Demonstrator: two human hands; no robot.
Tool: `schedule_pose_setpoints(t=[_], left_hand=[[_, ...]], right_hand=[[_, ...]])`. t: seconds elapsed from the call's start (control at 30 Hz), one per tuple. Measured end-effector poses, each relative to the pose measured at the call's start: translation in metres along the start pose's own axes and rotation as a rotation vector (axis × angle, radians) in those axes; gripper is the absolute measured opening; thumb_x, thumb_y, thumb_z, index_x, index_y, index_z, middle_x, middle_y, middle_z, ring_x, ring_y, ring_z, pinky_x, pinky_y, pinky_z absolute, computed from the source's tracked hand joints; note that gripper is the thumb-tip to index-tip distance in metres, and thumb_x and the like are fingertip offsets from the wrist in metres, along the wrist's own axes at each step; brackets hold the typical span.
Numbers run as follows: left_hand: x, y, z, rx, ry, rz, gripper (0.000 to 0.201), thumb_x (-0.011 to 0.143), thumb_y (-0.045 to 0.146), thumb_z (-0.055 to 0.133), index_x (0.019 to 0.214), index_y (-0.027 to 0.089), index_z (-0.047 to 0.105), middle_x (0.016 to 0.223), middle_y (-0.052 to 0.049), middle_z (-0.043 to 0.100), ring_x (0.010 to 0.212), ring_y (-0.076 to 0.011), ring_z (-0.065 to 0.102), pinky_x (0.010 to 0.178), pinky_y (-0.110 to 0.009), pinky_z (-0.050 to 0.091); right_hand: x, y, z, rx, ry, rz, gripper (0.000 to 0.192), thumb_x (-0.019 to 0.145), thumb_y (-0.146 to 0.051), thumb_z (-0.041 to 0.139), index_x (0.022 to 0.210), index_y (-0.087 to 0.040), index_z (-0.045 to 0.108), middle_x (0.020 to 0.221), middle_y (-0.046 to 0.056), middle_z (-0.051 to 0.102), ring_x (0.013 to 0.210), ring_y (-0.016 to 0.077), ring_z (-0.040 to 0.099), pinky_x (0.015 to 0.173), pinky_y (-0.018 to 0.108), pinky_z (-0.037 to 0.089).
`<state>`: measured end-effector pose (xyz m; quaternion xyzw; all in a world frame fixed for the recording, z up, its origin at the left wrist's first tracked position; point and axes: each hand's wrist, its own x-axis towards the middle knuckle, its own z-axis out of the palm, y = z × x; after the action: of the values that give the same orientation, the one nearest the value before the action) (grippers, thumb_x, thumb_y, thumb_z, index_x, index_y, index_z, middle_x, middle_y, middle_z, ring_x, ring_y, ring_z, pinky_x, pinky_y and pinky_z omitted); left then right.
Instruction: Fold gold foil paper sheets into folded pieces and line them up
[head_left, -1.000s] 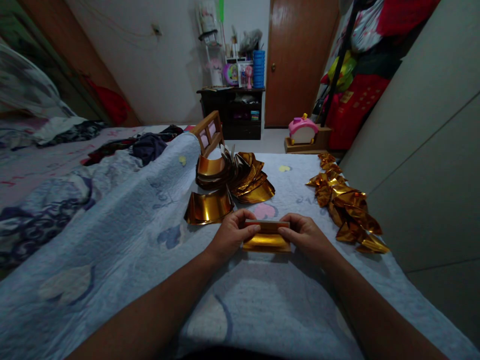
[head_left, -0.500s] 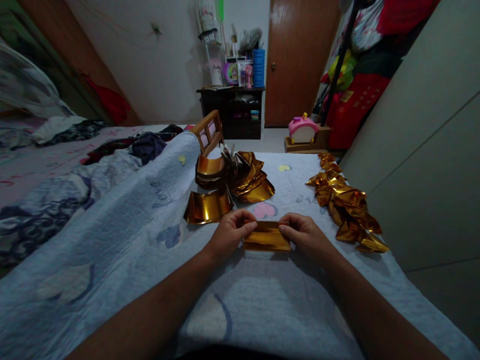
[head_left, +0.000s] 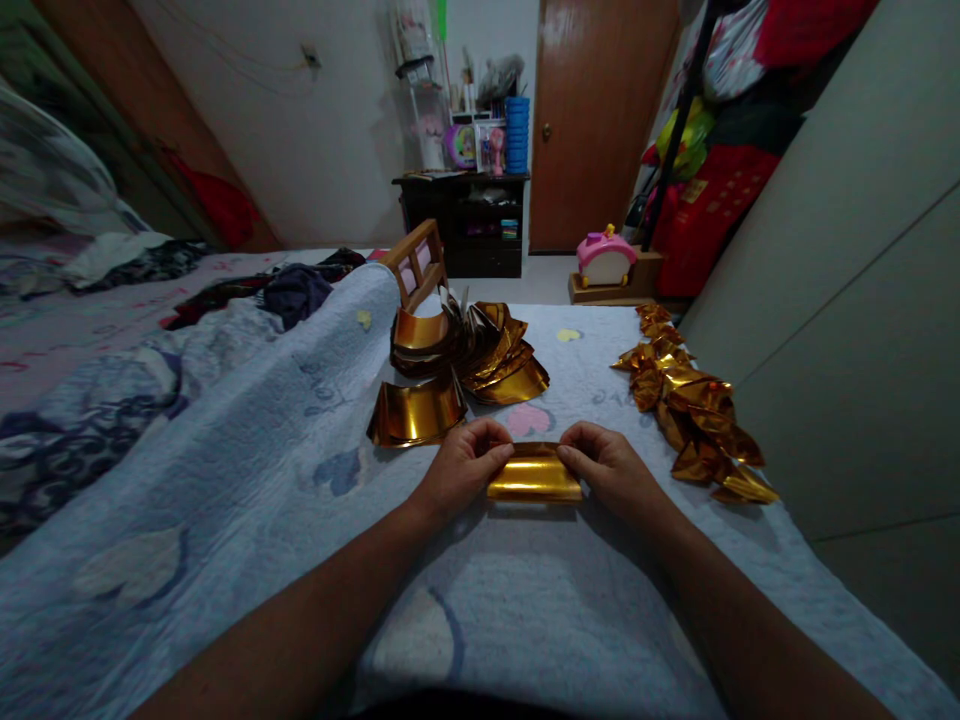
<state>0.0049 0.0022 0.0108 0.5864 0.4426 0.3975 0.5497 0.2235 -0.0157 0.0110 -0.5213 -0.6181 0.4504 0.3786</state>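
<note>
A sheet of shiny gold foil paper [head_left: 534,476] is held between my two hands, its near part curved over toward me. My left hand [head_left: 471,460] pinches its upper left corner between thumb and fingers. At the upper right corner, my right hand [head_left: 606,462] has the same kind of pinch. Beyond my left hand lies a small stack of curved gold sheets [head_left: 417,412]. Behind that, a larger fanned pile of gold foil paper [head_left: 504,355] spreads out. Folded gold foil pieces [head_left: 694,405] form a heap along the right side.
All this rests on a light blue quilted bed cover [head_left: 525,600] with heart patterns. Crumpled clothes [head_left: 296,292] lie to the left. A pink toy [head_left: 604,260] and a dark cabinet [head_left: 465,225] stand past the far edge. A pale cupboard [head_left: 862,330] borders the right.
The foil sheet now curves more and catches a bright band of light across it. Both hands keep their pinch in nearly the same place.
</note>
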Motion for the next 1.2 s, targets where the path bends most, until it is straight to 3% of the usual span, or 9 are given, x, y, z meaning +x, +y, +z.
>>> schedule_pose_setpoints(t=[0.17, 0.4, 0.53, 0.73, 1.2], left_hand=[[0.000, -0.003, 0.001, 0.242, -0.010, 0.053, 0.010, 0.083, 0.025, 0.061, 0.078, 0.017, 0.059, 0.068, 0.003, 0.054, 0.060, -0.0110, 0.049, 0.059, -0.023, 0.038], [-0.002, -0.003, 0.004, 0.670, -0.014, 0.157, 0.008, 0.082, 0.014, 0.056, 0.075, 0.018, 0.057, 0.075, 0.000, 0.060, 0.072, -0.0159, 0.055, 0.067, -0.028, 0.038], [0.001, -0.007, 0.005, 0.796, -0.029, 0.165, 0.010, 0.082, 0.012, 0.056, 0.075, 0.019, 0.057, 0.077, -0.001, 0.062, 0.075, -0.0175, 0.056, 0.070, -0.029, 0.038], [0.003, -0.007, 0.005, 0.898, -0.021, 0.145, 0.007, 0.084, 0.015, 0.058, 0.079, 0.020, 0.060, 0.083, -0.002, 0.067, 0.081, -0.0202, 0.058, 0.076, -0.032, 0.038], [0.001, -0.004, 0.006, 0.927, -0.034, 0.129, 0.004, 0.086, 0.017, 0.061, 0.082, 0.020, 0.061, 0.086, -0.003, 0.068, 0.084, -0.0214, 0.061, 0.077, -0.033, 0.038]], right_hand=[[-0.001, 0.002, 0.003, -0.280, 0.041, -0.038, 0.014, 0.085, -0.030, 0.055, 0.077, -0.020, 0.060, 0.069, -0.001, 0.060, 0.064, 0.0146, 0.052, 0.062, 0.027, 0.038], [0.001, 0.004, 0.008, -0.470, 0.042, -0.035, 0.009, 0.083, -0.022, 0.054, 0.076, -0.020, 0.058, 0.071, 0.001, 0.064, 0.066, 0.0159, 0.056, 0.062, 0.026, 0.037], [0.003, 0.008, 0.013, -0.591, 0.064, -0.023, 0.004, 0.084, -0.021, 0.056, 0.081, -0.020, 0.059, 0.075, 0.003, 0.066, 0.068, 0.0172, 0.058, 0.064, 0.027, 0.036], [0.005, 0.010, 0.017, -0.653, 0.079, 0.004, 0.024, 0.084, -0.019, 0.060, 0.108, -0.018, 0.057, 0.074, 0.002, 0.067, 0.069, 0.0186, 0.060, 0.066, 0.028, 0.037], [0.004, 0.007, 0.015, -0.625, 0.067, 0.021, 0.025, 0.085, -0.018, 0.056, 0.110, -0.018, 0.053, 0.077, 0.003, 0.067, 0.071, 0.0190, 0.061, 0.066, 0.028, 0.038]])
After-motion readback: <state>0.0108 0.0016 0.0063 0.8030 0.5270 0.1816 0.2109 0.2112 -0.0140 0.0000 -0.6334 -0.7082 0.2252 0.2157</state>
